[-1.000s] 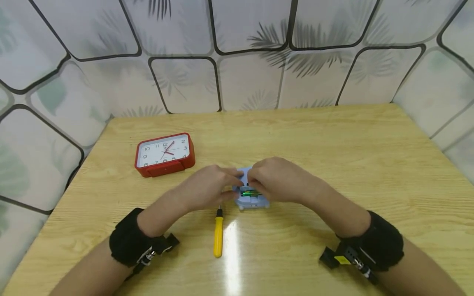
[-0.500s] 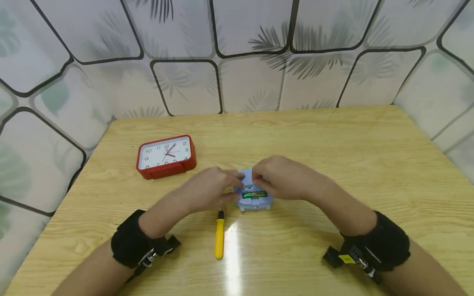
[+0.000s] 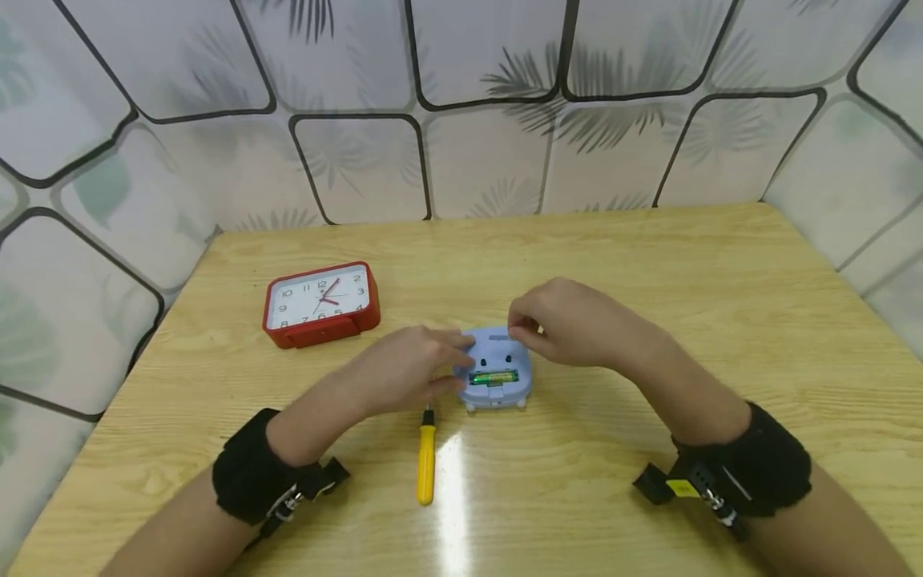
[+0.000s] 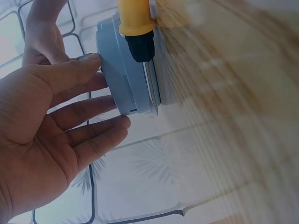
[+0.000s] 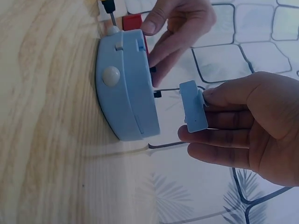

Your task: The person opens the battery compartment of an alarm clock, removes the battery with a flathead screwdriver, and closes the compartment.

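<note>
A small light-blue alarm clock [image 3: 515, 389] lies with its back up on the table, showing two black knobs and an uncovered battery slot. One green battery [image 3: 493, 377] sits in that slot. My left hand [image 3: 411, 365] holds the clock's left side, thumb near the footed end and fingertips along the edge, as the left wrist view shows. My right hand [image 3: 558, 320] is over the clock's far right corner. In the right wrist view it pinches a small blue battery cover [image 5: 193, 107], held apart from the clock.
A yellow-handled screwdriver [image 3: 426, 465] lies on the wooden table [image 3: 649, 272] just in front of my left hand, its metal tip toward the clock. Farther back on the left is a red alarm clock [image 3: 320, 304], face up. A patterned wall covering [image 3: 483, 160] surrounds the table.
My right hand has moved up and right off the battery slot, taking the cover away. The battery and knobs now show fully. My left hand stays on the clock.
</note>
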Action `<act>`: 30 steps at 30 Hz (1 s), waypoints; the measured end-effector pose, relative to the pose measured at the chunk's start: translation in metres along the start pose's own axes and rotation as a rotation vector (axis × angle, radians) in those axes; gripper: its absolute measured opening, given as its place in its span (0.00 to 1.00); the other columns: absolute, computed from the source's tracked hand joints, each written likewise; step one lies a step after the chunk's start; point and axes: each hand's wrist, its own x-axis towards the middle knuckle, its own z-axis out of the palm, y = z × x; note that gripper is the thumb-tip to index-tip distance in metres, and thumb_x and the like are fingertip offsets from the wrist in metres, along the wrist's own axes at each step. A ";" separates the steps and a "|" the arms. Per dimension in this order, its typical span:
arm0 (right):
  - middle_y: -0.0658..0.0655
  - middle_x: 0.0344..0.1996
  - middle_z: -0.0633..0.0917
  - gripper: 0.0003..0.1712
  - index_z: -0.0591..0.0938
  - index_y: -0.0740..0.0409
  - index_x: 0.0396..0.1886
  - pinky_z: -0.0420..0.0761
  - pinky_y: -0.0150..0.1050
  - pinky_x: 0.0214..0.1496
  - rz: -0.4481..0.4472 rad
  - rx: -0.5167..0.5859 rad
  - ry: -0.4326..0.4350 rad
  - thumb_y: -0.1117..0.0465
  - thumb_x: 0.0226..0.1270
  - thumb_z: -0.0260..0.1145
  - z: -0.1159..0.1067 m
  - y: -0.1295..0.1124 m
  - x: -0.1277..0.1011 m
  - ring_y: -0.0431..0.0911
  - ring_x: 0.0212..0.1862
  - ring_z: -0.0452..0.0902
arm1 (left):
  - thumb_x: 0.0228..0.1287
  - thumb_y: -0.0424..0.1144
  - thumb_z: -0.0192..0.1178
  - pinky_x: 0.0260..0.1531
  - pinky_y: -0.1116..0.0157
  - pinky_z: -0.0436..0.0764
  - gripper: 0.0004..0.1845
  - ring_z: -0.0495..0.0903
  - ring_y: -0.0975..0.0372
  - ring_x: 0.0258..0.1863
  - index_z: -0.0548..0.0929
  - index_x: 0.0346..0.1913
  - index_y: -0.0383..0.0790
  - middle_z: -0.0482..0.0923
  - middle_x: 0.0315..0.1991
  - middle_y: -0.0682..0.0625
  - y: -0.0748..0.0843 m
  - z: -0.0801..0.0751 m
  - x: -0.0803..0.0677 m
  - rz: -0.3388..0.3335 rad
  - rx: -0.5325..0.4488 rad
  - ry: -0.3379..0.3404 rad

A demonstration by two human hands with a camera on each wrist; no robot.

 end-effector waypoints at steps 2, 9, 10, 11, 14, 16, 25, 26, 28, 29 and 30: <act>0.44 0.22 0.80 0.06 0.83 0.52 0.28 0.74 0.32 0.30 0.018 0.001 -0.001 0.59 0.64 0.62 -0.003 0.004 -0.001 0.36 0.25 0.70 | 0.59 0.42 0.64 0.51 0.64 0.78 0.13 0.76 0.57 0.57 0.84 0.47 0.44 0.76 0.58 0.46 0.000 -0.001 0.000 -0.001 0.005 -0.002; 0.44 0.23 0.81 0.06 0.82 0.50 0.28 0.75 0.34 0.32 0.092 0.008 -0.007 0.60 0.64 0.62 -0.014 0.020 -0.007 0.37 0.26 0.72 | 0.59 0.42 0.64 0.53 0.63 0.77 0.14 0.75 0.57 0.58 0.85 0.47 0.43 0.76 0.58 0.46 -0.001 -0.002 0.000 0.006 0.016 0.007; 0.45 0.23 0.81 0.06 0.82 0.51 0.28 0.75 0.35 0.32 0.105 0.014 -0.014 0.60 0.64 0.62 -0.016 0.022 -0.009 0.37 0.26 0.72 | 0.59 0.42 0.64 0.53 0.63 0.77 0.14 0.75 0.57 0.58 0.85 0.47 0.43 0.76 0.58 0.46 -0.001 -0.002 0.000 0.006 0.014 0.009; 0.45 0.24 0.81 0.06 0.82 0.51 0.28 0.75 0.35 0.32 0.117 0.019 -0.019 0.60 0.64 0.62 -0.018 0.024 -0.010 0.38 0.26 0.72 | 0.59 0.42 0.64 0.53 0.63 0.77 0.14 0.75 0.57 0.58 0.85 0.47 0.43 0.76 0.58 0.46 -0.001 -0.002 0.000 0.007 0.013 0.010; 0.45 0.24 0.81 0.05 0.82 0.51 0.29 0.73 0.35 0.32 0.142 0.025 -0.027 0.60 0.65 0.62 -0.023 0.029 -0.013 0.39 0.26 0.70 | 0.59 0.41 0.64 0.53 0.63 0.77 0.14 0.75 0.57 0.59 0.85 0.47 0.43 0.76 0.58 0.46 -0.001 -0.002 0.000 0.007 0.012 0.010; 0.46 0.23 0.80 0.06 0.82 0.51 0.29 0.72 0.35 0.30 0.154 0.030 -0.031 0.60 0.65 0.61 -0.026 0.032 -0.014 0.39 0.25 0.69 | 0.59 0.41 0.64 0.53 0.63 0.77 0.14 0.75 0.57 0.59 0.85 0.47 0.43 0.76 0.58 0.46 -0.001 -0.002 -0.001 0.004 0.013 0.010; 0.48 0.20 0.76 0.07 0.81 0.51 0.28 0.68 0.35 0.26 0.229 0.040 -0.050 0.61 0.65 0.61 -0.032 0.044 -0.020 0.41 0.22 0.66 | 0.59 0.42 0.64 0.54 0.62 0.76 0.16 0.73 0.57 0.60 0.84 0.50 0.43 0.74 0.59 0.46 0.000 0.000 -0.001 -0.008 0.015 -0.009; 0.48 0.20 0.76 0.07 0.81 0.51 0.28 0.68 0.35 0.26 0.236 0.038 -0.049 0.61 0.65 0.61 -0.032 0.046 -0.021 0.41 0.22 0.66 | 0.59 0.42 0.64 0.54 0.62 0.76 0.16 0.73 0.57 0.60 0.83 0.50 0.43 0.74 0.60 0.46 0.000 0.000 -0.001 -0.011 0.016 -0.013; 0.48 0.19 0.76 0.07 0.81 0.51 0.27 0.68 0.35 0.26 0.243 0.030 -0.043 0.61 0.65 0.61 -0.032 0.049 -0.021 0.41 0.22 0.66 | 0.59 0.42 0.64 0.55 0.62 0.75 0.16 0.73 0.57 0.60 0.83 0.50 0.44 0.74 0.60 0.47 0.000 -0.001 -0.001 -0.018 0.019 -0.018; 0.48 0.19 0.76 0.07 0.81 0.51 0.26 0.68 0.35 0.26 0.246 0.024 -0.040 0.61 0.65 0.61 -0.032 0.051 -0.022 0.41 0.21 0.66 | 0.59 0.42 0.64 0.55 0.62 0.75 0.16 0.73 0.57 0.60 0.83 0.50 0.44 0.74 0.60 0.47 0.000 -0.001 -0.001 -0.021 0.017 -0.020; 0.48 0.19 0.76 0.08 0.81 0.51 0.26 0.68 0.35 0.26 0.250 0.018 -0.041 0.61 0.65 0.61 -0.031 0.053 -0.022 0.41 0.21 0.66 | 0.59 0.42 0.64 0.55 0.62 0.75 0.16 0.73 0.57 0.61 0.83 0.50 0.44 0.73 0.60 0.47 0.000 -0.001 -0.001 -0.023 0.016 -0.023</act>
